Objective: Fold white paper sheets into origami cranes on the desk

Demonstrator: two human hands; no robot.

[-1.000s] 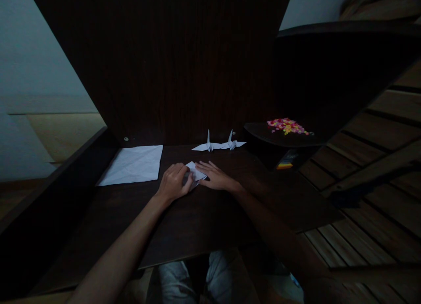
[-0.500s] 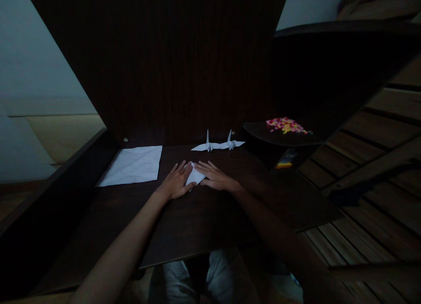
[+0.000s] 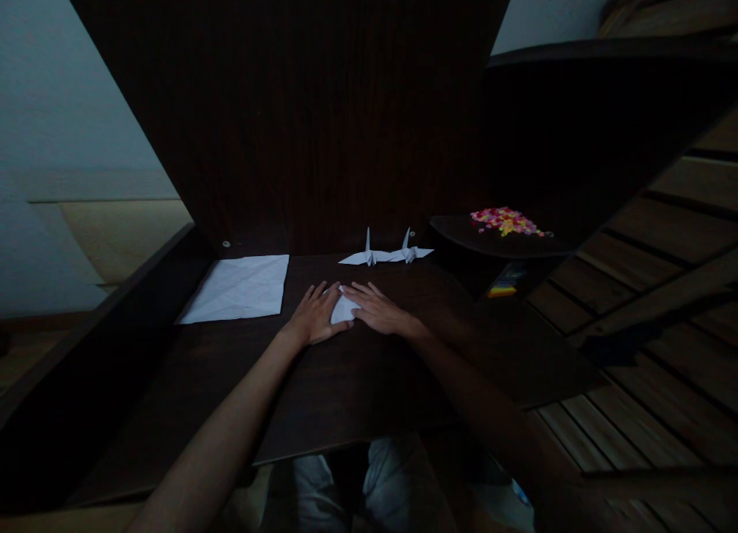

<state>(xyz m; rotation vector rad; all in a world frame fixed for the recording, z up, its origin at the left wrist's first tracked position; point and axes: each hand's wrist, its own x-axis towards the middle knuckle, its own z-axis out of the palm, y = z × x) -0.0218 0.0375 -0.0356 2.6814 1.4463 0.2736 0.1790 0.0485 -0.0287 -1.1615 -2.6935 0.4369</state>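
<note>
A small folded piece of white paper [image 3: 344,308] lies on the dark wooden desk [image 3: 357,394], partly covered by my hands. My left hand [image 3: 314,315] rests on its left side, fingers stretched out and thumb along the near edge. From the right, my right hand [image 3: 376,308] lies flat over its other side with the fingers spread. Just beyond the hands stand two white folded paper cranes [image 3: 370,256], whose wings meet or overlap. To the left is a creased, mostly flat white paper sheet [image 3: 236,288].
A low corner shelf [image 3: 455,234] at the right bears a heap of small pink, red and yellow pieces [image 3: 507,221]. Under it is a small box-like object with a yellow part [image 3: 502,291]. A dark side board [image 3: 104,333] bounds the desk on the left; a tall panel rises behind.
My left thumb and palm have shifted slightly over the folded paper, so less of its near corner shows. The whole view has moved a little.
</note>
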